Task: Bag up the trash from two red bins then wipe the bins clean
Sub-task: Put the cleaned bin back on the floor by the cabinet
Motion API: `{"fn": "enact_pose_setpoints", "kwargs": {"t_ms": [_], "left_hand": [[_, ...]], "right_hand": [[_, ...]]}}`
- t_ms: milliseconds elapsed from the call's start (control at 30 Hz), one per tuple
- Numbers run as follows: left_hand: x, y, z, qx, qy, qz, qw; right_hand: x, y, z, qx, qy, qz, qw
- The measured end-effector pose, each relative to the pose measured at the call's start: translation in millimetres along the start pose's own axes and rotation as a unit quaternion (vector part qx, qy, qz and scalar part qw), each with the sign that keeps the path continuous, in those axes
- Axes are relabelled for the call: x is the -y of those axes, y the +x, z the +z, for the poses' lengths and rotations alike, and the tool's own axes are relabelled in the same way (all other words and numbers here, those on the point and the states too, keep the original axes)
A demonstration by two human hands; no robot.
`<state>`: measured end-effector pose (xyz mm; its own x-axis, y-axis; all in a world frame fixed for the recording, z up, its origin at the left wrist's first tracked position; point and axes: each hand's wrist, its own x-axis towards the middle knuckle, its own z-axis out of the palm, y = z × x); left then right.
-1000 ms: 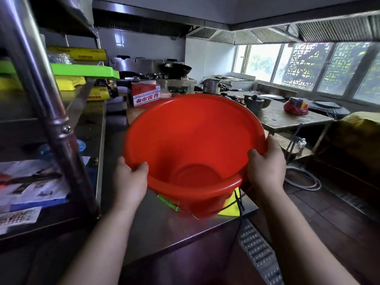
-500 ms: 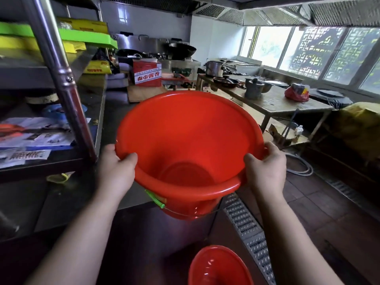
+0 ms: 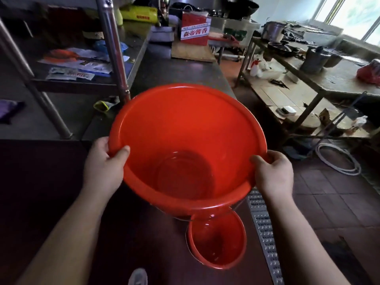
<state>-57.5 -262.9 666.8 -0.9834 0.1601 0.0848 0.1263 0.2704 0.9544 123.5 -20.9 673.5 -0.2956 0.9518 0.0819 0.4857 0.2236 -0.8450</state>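
Left hand [image 3: 102, 163] and right hand [image 3: 273, 173] each grip the bin [image 3: 185, 128] rim, mouth up, directly above the floor bin [image 3: 218, 241], slightly right-side.

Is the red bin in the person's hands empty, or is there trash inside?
Empty. Inside the held red bin, only bare red wall and bottom show, no trash. The left hand and right hand grip its rim.

left hand [image 3: 102, 167] and right hand [image 3: 273, 175] reach forward, each gripping.
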Motion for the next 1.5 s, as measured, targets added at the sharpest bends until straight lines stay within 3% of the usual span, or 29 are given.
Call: {"fn": "enact_pose_setpoints", "kwargs": {"t_ms": [400,633,833,1000,1200,1500], "left_hand": [[104.5,-35.2,-48.8,0.054,0.055,-0.138,0.987],[197.2,-26.9,-65.7,0.097,0.071,-0.268,0.956],[273.7,-20.6,-69.2,0.130,0.162,-0.349,0.914],[353.7,-19.0,-59.7,0.143,0.244,-0.393,0.875],[445.7,-21.3,-29.2,0.132,0.290,-0.410,0.855],[569.6,-22.7,1.1,0.147,0.323,-0.401,0.844]], "right_hand": [[-68.3,-50.1,71.3,0.129,-0.045,0.091,0.987],[-109.1,-77.0,142.4,0.194,-0.071,0.174,0.963],[-162.9,-88.5,207.3,0.252,-0.110,0.242,0.931],[-221.9,-92.7,268.4,0.289,-0.184,0.236,0.909],[-302.4,-94.0,342.1,0.339,-0.279,0.198,0.876],[-405.6,-110.7,423.0,0.340,-0.360,0.168,0.852]]}}
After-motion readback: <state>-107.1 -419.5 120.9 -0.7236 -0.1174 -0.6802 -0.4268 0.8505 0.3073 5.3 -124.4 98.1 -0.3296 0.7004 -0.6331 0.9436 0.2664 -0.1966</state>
